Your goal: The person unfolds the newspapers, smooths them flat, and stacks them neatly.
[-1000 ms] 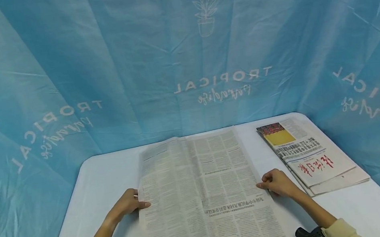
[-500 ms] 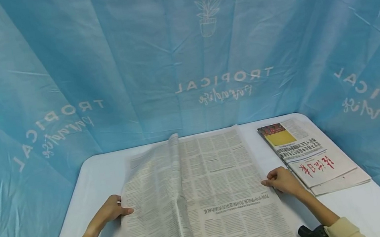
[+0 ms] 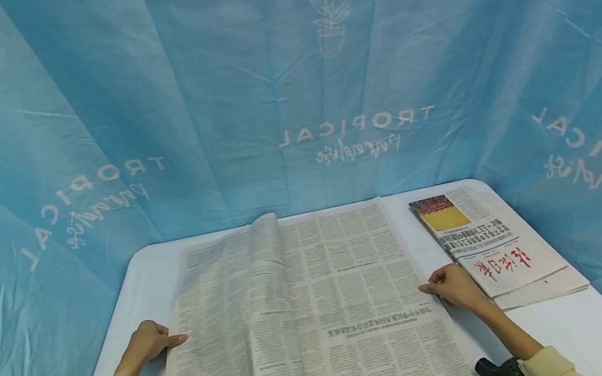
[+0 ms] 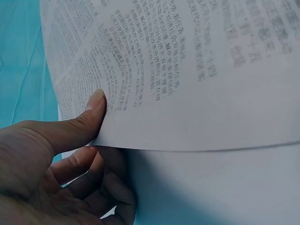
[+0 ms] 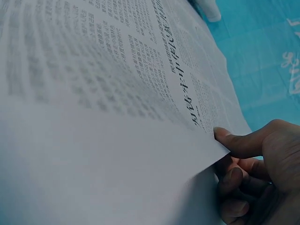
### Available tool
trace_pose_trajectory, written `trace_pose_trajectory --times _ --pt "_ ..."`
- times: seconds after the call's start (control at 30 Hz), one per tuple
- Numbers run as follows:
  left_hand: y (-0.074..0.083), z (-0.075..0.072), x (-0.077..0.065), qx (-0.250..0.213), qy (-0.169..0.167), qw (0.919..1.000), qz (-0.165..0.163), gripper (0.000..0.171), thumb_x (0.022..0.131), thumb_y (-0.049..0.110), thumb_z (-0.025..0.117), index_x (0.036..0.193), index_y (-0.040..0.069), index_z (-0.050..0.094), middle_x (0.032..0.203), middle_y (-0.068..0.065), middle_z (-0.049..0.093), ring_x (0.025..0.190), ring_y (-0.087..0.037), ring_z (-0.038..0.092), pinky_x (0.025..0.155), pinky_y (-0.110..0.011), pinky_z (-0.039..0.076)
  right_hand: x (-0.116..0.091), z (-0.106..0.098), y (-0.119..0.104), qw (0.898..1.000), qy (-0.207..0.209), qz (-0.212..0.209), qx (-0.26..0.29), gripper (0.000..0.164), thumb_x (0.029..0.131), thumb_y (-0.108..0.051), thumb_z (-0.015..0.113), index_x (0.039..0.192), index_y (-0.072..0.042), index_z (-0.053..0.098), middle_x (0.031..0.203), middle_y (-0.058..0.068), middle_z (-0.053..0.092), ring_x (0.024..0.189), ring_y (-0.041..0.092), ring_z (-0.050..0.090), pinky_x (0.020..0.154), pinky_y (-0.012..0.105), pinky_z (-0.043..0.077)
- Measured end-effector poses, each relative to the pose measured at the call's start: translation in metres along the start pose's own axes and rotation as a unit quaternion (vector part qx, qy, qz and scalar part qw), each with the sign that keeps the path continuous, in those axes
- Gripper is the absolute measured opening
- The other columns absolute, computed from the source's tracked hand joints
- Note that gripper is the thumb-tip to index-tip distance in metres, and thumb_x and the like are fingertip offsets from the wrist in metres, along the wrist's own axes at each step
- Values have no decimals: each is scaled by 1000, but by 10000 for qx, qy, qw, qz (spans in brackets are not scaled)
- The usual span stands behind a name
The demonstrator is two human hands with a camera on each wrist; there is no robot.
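An opened newspaper [image 3: 347,271] spreads across the middle of the white table, its middle part bulging up in a curled fold [image 3: 268,282] left of centre. My left hand [image 3: 150,340] pinches the sheet's left edge, thumb on top and curled fingers beneath, as the left wrist view shows with the newspaper page [image 4: 187,112] above the hand [image 4: 70,159]. At the opposite edge my right hand [image 3: 453,287] pinches the paper between thumb and fingers. In the right wrist view that hand [image 5: 262,164] grips the margin of the page [image 5: 117,136]. The near edge of the newspaper is out of frame.
A stack of folded newspapers [image 3: 500,250] with red lettering lies at the right of the white table [image 3: 581,328]. Blue curtains [image 3: 241,93] with white print hang behind the table and at both sides.
My left hand has moved left, drawing its side of the newspaper outward. The sheet is spread wider, and a raised fold has formed near the middle. My right hand has shifted slightly right.
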State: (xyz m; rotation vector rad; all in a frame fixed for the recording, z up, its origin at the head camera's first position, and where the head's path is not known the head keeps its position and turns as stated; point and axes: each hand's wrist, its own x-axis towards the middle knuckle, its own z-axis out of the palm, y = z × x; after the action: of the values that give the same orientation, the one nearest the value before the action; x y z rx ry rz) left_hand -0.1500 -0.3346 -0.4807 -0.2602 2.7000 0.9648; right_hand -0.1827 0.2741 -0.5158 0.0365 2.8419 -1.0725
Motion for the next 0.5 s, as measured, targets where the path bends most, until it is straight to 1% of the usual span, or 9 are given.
trace_pose_trajectory --times 0.13,0.3,0.5 --pt "-7 -5 -2 44 63 10000 -40 57 84 19 76 48 19 31 47 9 22 48 -7 19 50 -23 22 0 -2 2 10000 -17 -62 -55 23 84 -17 75 69 -2 64 52 -1 49 47 12 43 45 26 35" --pt "-17 -9 -3 98 173 9997 -131 57 82 17 77 48 19 31 47 9 22 47 -7 20 49 -23 23 0 -6 5 9999 -28 -68 -99 23 83 -17 75 70 -2 64 54 -1 50 49 13 44 46 26 35" --pt "-26 -14 0 227 265 9994 -79 56 82 17 77 49 19 31 49 8 22 49 -7 20 50 -24 23 1 -9 9 9998 10 -58 -211 22 82 -17 76 72 0 65 57 0 53 52 13 47 48 25 36"
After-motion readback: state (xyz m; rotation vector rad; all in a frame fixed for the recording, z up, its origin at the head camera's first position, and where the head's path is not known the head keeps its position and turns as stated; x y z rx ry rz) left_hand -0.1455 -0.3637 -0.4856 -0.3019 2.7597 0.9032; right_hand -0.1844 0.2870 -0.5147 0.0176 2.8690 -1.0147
